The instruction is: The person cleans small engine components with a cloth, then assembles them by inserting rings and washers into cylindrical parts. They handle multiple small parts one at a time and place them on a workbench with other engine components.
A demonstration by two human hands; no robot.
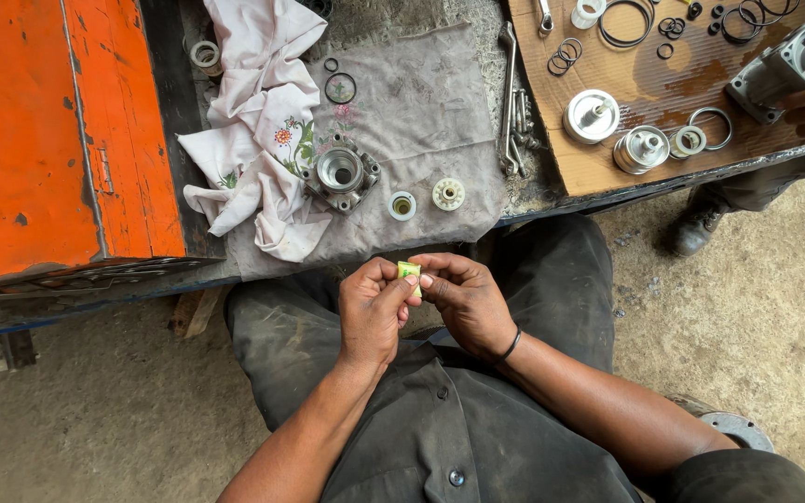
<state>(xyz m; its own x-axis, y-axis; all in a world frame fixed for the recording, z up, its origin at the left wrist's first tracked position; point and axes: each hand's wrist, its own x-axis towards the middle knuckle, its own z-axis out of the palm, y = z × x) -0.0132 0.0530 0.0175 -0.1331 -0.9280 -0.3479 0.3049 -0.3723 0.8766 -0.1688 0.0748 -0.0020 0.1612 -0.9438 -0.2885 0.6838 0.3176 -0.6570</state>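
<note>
Right now I see the small yellow-green piece (409,272) pinched between the fingertips of both my left hand (372,312) and right hand (466,300), above my lap, just short of the worktop (402,112), its long axis seemingly upright.

Low in the frame's centre, the left hand (372,312) and right hand (463,298) meet on a small yellow-green plastic piece (409,272). Above them, a grey cloth (421,112) bears a round-bored metal housing (341,173); two small white rings (402,205) lie to its right. An orange metal toolbox (39,140) fills the upper left.
</note>
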